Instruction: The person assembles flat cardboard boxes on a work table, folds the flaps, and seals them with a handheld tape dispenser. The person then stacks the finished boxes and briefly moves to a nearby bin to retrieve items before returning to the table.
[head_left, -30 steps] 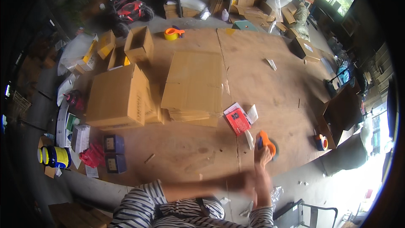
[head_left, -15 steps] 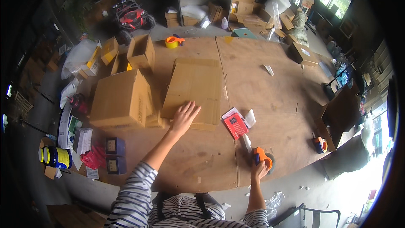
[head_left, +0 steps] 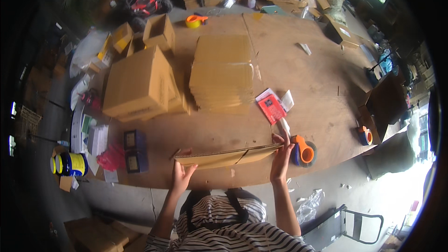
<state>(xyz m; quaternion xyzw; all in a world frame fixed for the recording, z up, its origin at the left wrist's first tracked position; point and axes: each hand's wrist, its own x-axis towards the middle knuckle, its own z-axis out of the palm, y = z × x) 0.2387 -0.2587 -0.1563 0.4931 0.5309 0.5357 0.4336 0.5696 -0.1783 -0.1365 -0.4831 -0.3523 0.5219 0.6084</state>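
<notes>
A flattened cardboard box (head_left: 228, 156) stands on its edge near the front of the table, close to my body. At its left end my left hand (head_left: 181, 175) grips it, thumb on the near face. My right hand (head_left: 281, 161) holds the opposite end, fingers reaching over the top corner. Just right of that hand, an orange tape dispenser (head_left: 304, 153) lies on the table. Beyond the held box sits a stack of flattened cardboard (head_left: 221, 70), slightly blurred. A red booklet (head_left: 270, 108) and white paper (head_left: 286, 101) lie to the stack's right.
Assembled cardboard boxes (head_left: 135, 84) stand at the left on the wooden table (head_left: 308, 74). Dark blue small boxes (head_left: 135, 151) sit near the left front edge. Another tape dispenser (head_left: 194, 20) lies at the back, and one more (head_left: 365, 135) is by an open carton (head_left: 385, 105) at right.
My right hand has let go of the tape dispenser, now lying on the table. Both hands now hold a flattened box, tilted up near me. The view has shifted downward.
</notes>
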